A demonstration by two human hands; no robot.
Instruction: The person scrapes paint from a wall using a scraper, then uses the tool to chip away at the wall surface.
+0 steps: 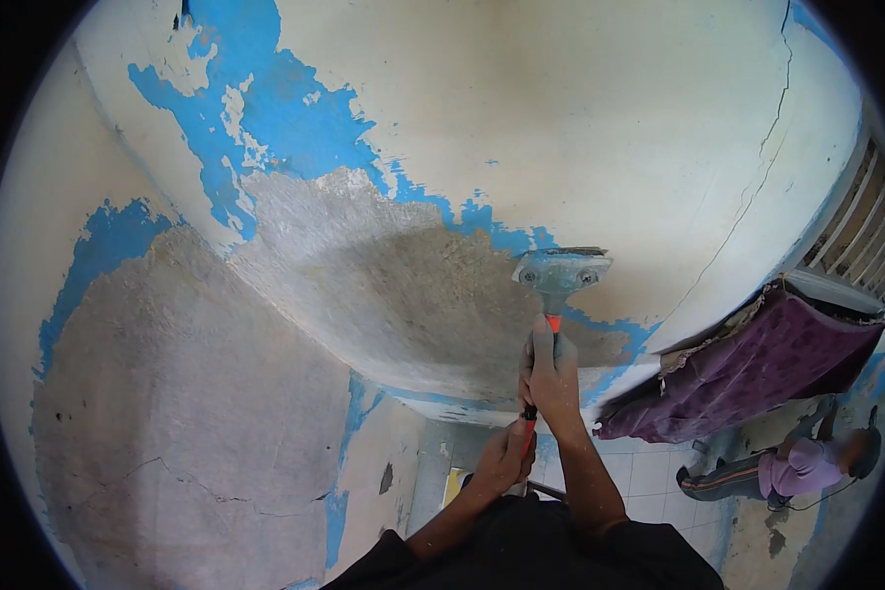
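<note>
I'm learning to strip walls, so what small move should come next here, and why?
Probably nudge the scraper slightly upward: the right hand and left hand both grip its handle, and its head appears at the ragged border where cream paint remains above, with blue paint to its left and a bare grey patch lower down.

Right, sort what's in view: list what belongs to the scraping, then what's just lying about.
Part of the scraping:
Scraper
Right hand, gripping it higher up
Left hand, gripping it lower down
Wall, patchy, with ragged blue paint

Seemingly just there:
Purple cloth, below the slatted opening
Yellow item, mostly hidden, can't tell what
</note>
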